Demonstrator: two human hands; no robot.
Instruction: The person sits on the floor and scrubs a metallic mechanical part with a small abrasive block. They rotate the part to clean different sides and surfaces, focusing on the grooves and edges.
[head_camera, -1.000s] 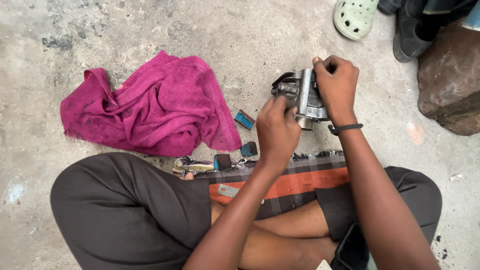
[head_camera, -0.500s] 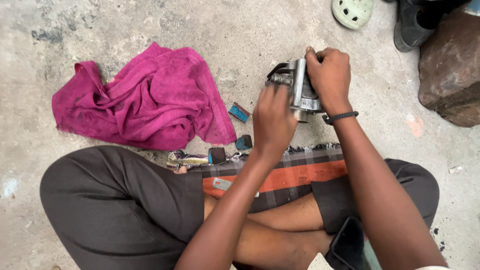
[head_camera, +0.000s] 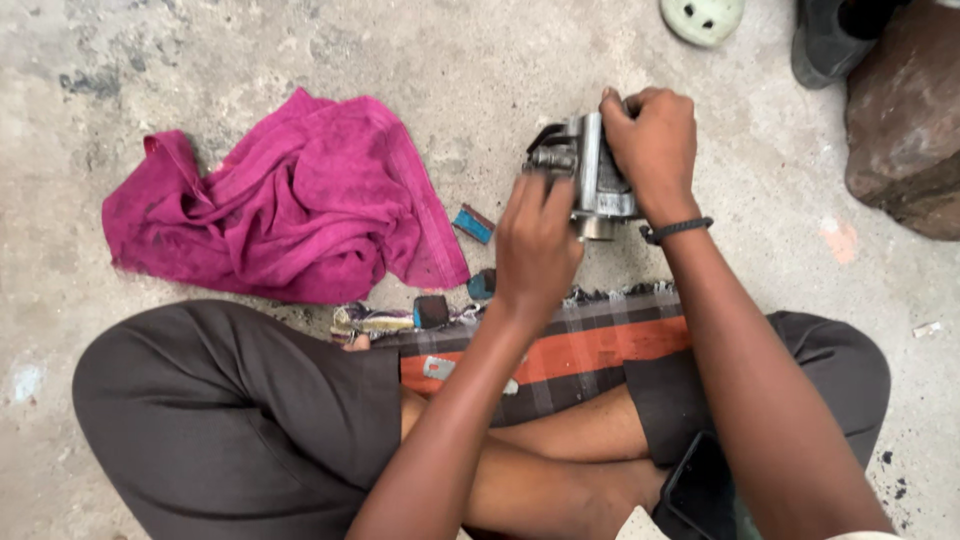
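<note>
Right hand (head_camera: 652, 150) still grips the metal part (head_camera: 592, 178) from above, held over the concrete floor (head_camera: 300, 50); left hand (head_camera: 535, 245) has slid to its near end, fingers closed there; work continues.

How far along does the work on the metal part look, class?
Done: small blue pieces lie loose on the floor by the pink cloth. In hand: the right hand grips the metal part while the left hand works its end. What's left can't be judged.

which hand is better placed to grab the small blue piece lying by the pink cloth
Left, probably. The left hand sits nearer the blue piece, only touching the metal part, while the right hand grips it from the far side.
</note>
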